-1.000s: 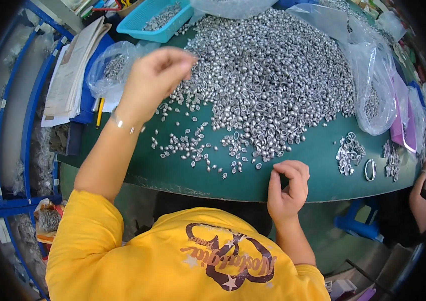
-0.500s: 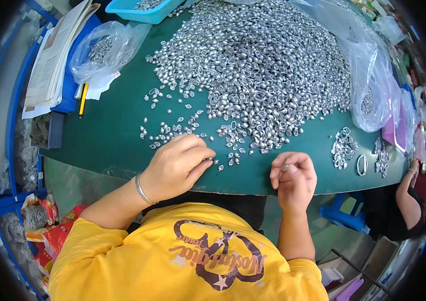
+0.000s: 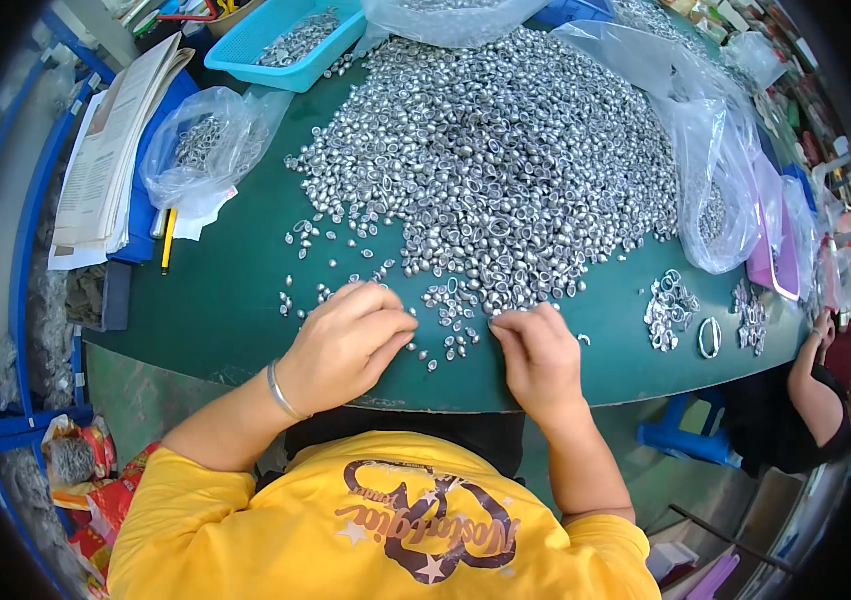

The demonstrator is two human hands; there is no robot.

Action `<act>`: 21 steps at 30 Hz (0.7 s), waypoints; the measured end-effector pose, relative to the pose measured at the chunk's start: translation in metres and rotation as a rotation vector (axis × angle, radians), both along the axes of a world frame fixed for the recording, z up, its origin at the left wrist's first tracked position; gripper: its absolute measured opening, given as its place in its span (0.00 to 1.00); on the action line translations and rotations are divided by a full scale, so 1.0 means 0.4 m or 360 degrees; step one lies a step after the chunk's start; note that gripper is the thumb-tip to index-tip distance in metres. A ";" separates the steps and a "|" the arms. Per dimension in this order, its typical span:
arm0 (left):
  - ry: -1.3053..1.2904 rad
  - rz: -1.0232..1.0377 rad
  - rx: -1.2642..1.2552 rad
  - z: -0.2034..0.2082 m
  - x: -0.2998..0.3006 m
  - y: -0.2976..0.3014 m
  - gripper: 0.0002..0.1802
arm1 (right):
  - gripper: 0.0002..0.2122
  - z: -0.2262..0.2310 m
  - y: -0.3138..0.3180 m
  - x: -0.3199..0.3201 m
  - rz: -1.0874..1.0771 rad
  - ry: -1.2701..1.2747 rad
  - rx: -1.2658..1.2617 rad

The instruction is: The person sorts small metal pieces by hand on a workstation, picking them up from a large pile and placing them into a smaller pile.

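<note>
A big heap of small silver oval metal pieces (image 3: 505,170), some hollow like cups, covers the green table (image 3: 215,310). My left hand (image 3: 345,345), with a silver bangle at its wrist, is closed, thumb against forefinger, beside a loose scatter of these pieces (image 3: 450,300). Whatever its fingertips hold is too small to make out. My right hand (image 3: 543,365) pinches at the heap's near edge. Its thumb and forefinger meet among the pieces, and I cannot make out what lies between them. One small curved silver bit (image 3: 584,340) rests just right of that hand.
Rings and linked metal parts (image 3: 669,310) lie at the right, near a large oval ring (image 3: 709,338). Clear plastic bags (image 3: 715,200) flank the heap. A blue basket (image 3: 290,75) stands at the far left, papers (image 3: 110,150) below it. Another person (image 3: 815,400) sits at the right.
My right hand has moved left and forward, from clear of the heap to its near edge, and turned palm down. My left hand has shifted slightly. The view has tilted, showing more of the far table.
</note>
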State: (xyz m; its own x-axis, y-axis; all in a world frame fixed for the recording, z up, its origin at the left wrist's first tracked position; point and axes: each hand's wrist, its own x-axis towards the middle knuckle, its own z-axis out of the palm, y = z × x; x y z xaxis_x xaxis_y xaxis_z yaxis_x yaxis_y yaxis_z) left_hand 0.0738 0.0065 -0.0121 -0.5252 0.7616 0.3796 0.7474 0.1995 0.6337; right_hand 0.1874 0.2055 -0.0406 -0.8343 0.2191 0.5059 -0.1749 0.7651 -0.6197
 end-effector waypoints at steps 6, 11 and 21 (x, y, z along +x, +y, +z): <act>0.0244 -0.0369 -0.0127 -0.027 -0.056 0.137 0.08 | 0.04 0.024 0.031 0.020 -0.0254 -0.0222 -0.0811; 0.0206 -0.0413 -0.0161 -0.043 -0.064 0.152 0.08 | 0.07 0.029 0.034 0.042 -0.0052 -0.0256 -0.1346; -0.1516 -0.0172 -0.0153 -0.026 -0.083 0.113 0.03 | 0.05 0.026 -0.010 0.025 0.0019 -0.0413 0.0050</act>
State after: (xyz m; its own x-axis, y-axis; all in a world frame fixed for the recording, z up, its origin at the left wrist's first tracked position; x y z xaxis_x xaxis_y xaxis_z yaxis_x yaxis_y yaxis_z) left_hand 0.0405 0.0517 -0.0226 -0.5060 0.8294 -0.2365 -0.0552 0.2425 0.9686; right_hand 0.1974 0.2014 -0.0301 -0.9395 0.1959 0.2811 -0.0224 0.7835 -0.6210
